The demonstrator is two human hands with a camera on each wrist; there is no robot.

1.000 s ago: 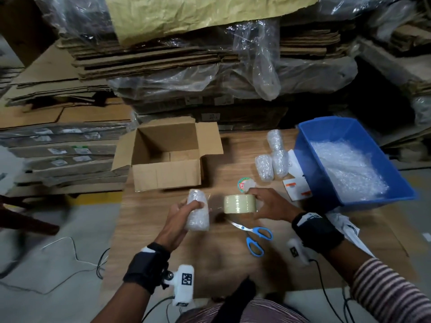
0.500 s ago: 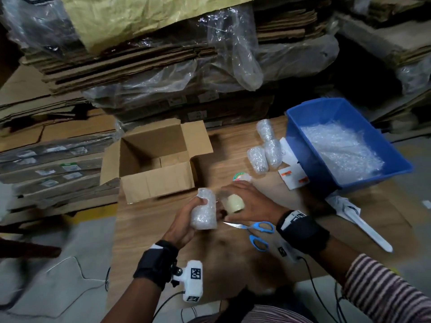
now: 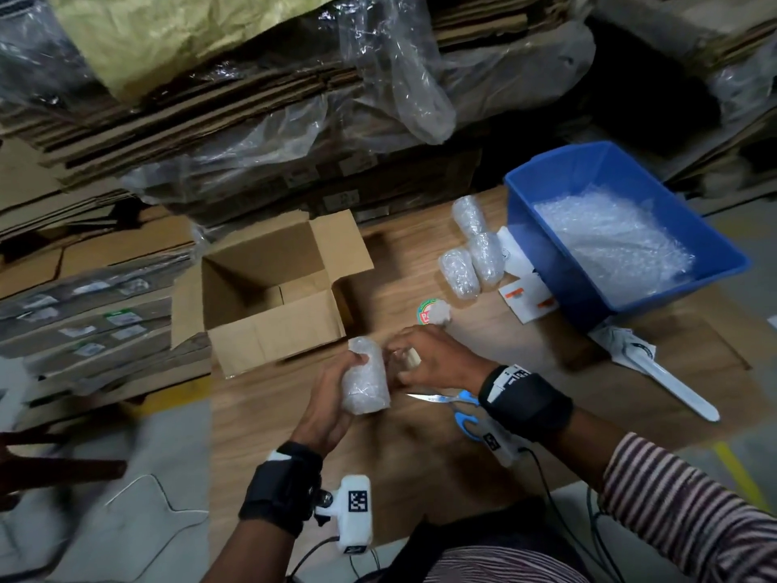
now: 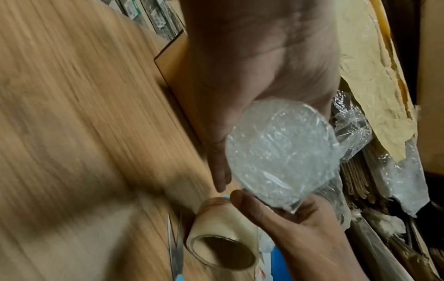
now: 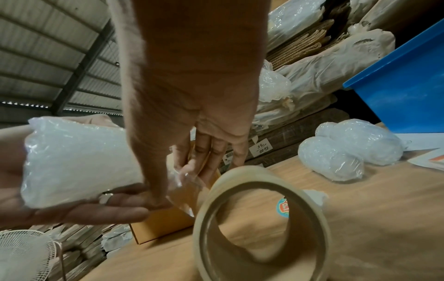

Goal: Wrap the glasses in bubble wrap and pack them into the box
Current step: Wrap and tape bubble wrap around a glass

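My left hand (image 3: 336, 385) grips a bubble-wrapped glass (image 3: 365, 382) just above the wooden table (image 3: 420, 456), in front of the open cardboard box (image 3: 269, 296). My right hand (image 3: 424, 357) is right beside it. In the right wrist view its thumb and fingers pinch the clear free end of the tape (image 5: 182, 178) against the wrapped glass (image 5: 79, 161), and the tape roll (image 5: 261, 218) hangs below. The left wrist view shows the glass's round end (image 4: 281, 152) with the roll (image 4: 223, 239) under it. Three more wrapped glasses (image 3: 460, 273) lie at the back right.
A blue bin (image 3: 559, 263) holding bubble wrap (image 3: 609, 241) stands at the right. Blue-handled scissors (image 3: 458, 408) lie under my right wrist. A round sticker disc (image 3: 433, 313), paper cards (image 3: 529, 300) and a white packet (image 3: 664, 372) lie nearby. Flattened cartons are stacked behind and to the left.
My right hand has brought the tape roll left to the wrapped glass and tipped it on edge. The left hand keeps holding the glass.
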